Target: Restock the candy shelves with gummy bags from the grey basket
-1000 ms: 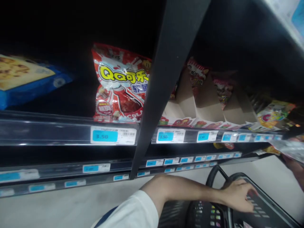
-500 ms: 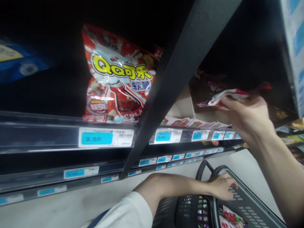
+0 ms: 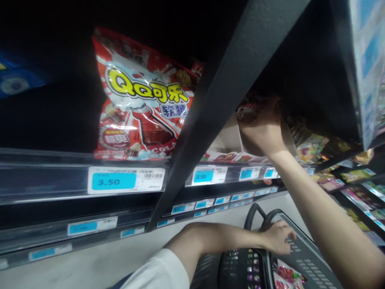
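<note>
My right hand [image 3: 264,128] reaches into an open carton [image 3: 225,138] on the shelf, right of the dark post. It is closed against a dark red candy packet [image 3: 248,110]; most of its fingers are in shadow. Lower down, my left hand [image 3: 281,237] hangs over a grey shopping basket [image 3: 319,257], loosely bent, fingers apart and with nothing in them. The basket's black handle [image 3: 255,212] passes by my left wrist. Red and white candy packets [image 3: 288,277] lie inside the basket.
A red bag of cola gummies [image 3: 144,100] stands on the shelf left of the slanting post [image 3: 228,80]. Price tags [image 3: 126,180] line the shelf edges. A blue package [image 3: 18,78] sits at far left. More shelves of snacks [image 3: 357,192] are at right.
My right hand has moved left and deeper into the carton with the packet, which was raised above it before. My left hand stays over the basket. The view has shifted slightly right.
</note>
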